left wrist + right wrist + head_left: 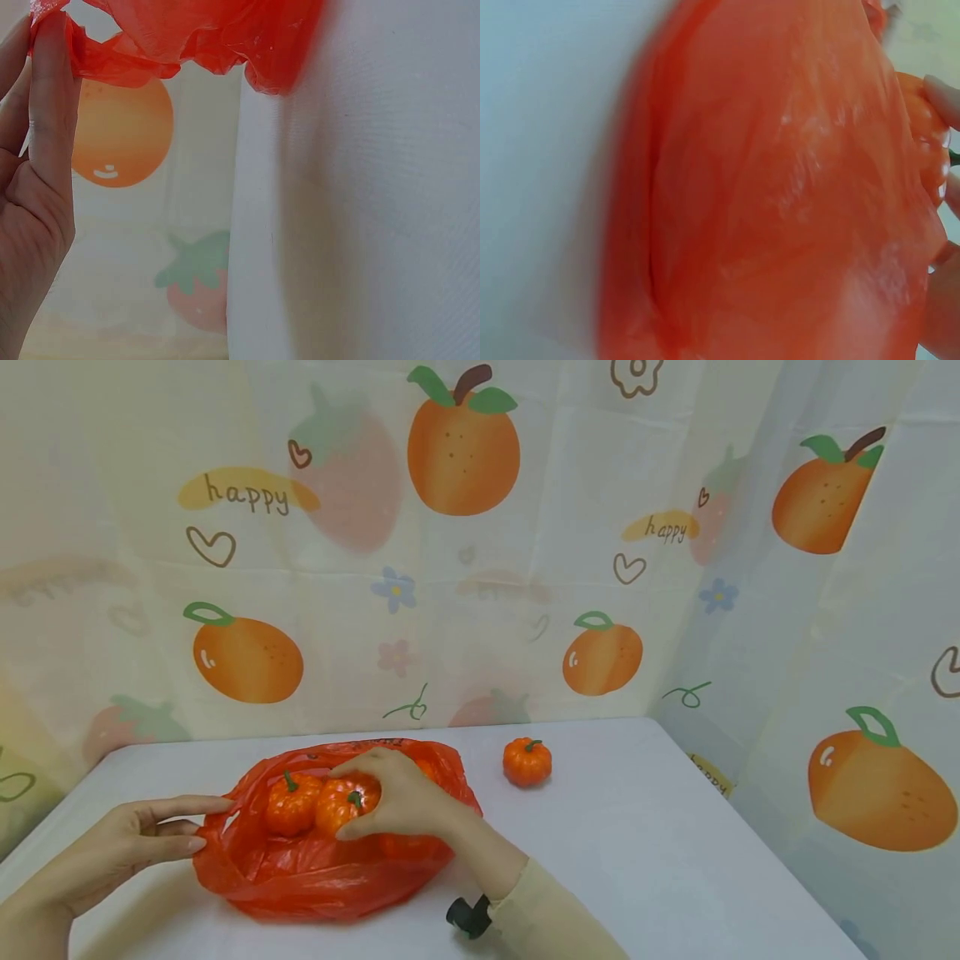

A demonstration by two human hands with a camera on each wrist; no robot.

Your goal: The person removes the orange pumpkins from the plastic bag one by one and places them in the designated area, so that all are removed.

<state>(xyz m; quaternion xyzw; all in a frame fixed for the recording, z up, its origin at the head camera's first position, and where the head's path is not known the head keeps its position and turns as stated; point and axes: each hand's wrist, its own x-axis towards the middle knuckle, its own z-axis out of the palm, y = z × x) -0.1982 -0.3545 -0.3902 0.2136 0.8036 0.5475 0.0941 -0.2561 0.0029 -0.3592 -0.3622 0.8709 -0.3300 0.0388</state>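
Observation:
A red plastic bag (315, 868) lies open on the white table (645, 860). Inside it sit small orange pumpkins with green stems. My right hand (397, 802) reaches into the bag and grips one pumpkin (341, 802) from above; a second pumpkin (291, 803) lies just left of it. My left hand (142, 839) pinches the bag's left rim (97, 60) between thumb and fingers, holding the mouth open. Another pumpkin (527, 761) stands alone on the table to the right of the bag. The right wrist view is filled by blurred red bag plastic (780, 195), with fingertips (941, 97) at its right edge.
A fruit-print curtain (465, 527) hangs behind and to the right of the table. A black wrist strap clip (470, 916) shows at my right sleeve. Bare table surface lies right of the bag, up to the table's right edge (750, 835).

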